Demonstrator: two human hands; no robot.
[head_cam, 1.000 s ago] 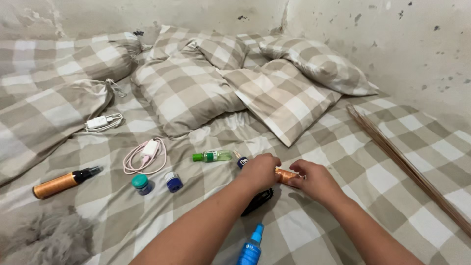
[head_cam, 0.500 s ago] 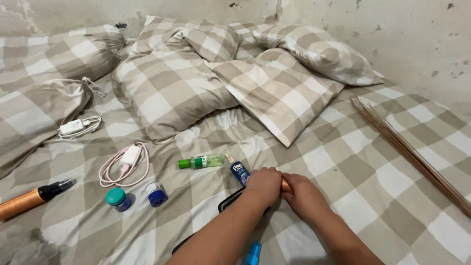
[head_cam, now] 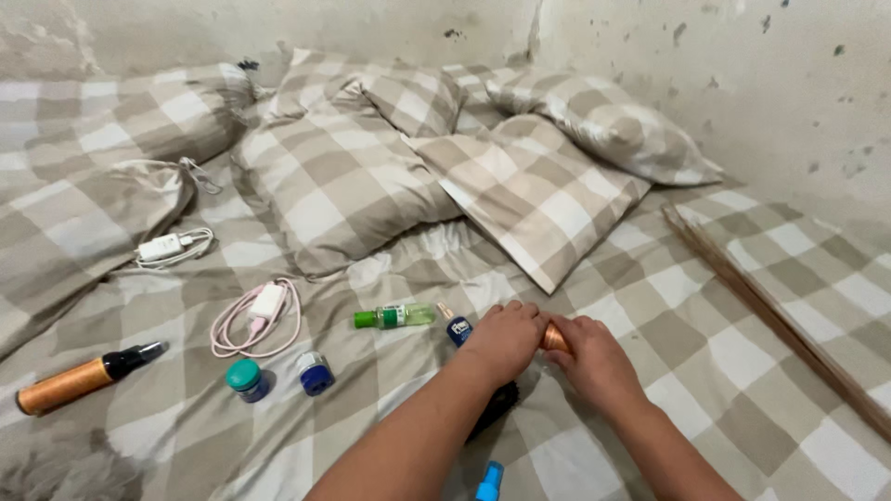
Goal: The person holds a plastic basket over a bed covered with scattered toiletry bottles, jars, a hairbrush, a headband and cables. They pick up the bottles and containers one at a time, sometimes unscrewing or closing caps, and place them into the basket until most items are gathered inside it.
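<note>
Both hands meet on a small copper-coloured bottle (head_cam: 554, 338) low in the middle of the head view, over a checked bedsheet (head_cam: 705, 334). My left hand (head_cam: 504, 339) covers its left end and my right hand (head_cam: 596, 358) wraps its right end, so only a short orange strip shows. A small dark blue bottle (head_cam: 456, 327) lies just left of my left hand. A black object (head_cam: 497, 408) sits partly hidden under my left forearm.
A green-capped clear bottle (head_cam: 393, 317), teal jar (head_cam: 245, 376), blue jar (head_cam: 316, 372), pink-cabled charger (head_cam: 260, 311), white charger (head_cam: 167, 248) and copper spray bottle (head_cam: 83, 378) lie to the left. Pillows (head_cam: 520, 186) are behind, a stick bundle (head_cam: 780, 315) to the right, and a blue cap (head_cam: 489, 482) at the bottom.
The view has shifted, so the items now sit further right and higher in frame. Both hands stay closed on the copper bottle, with less of it showing.
</note>
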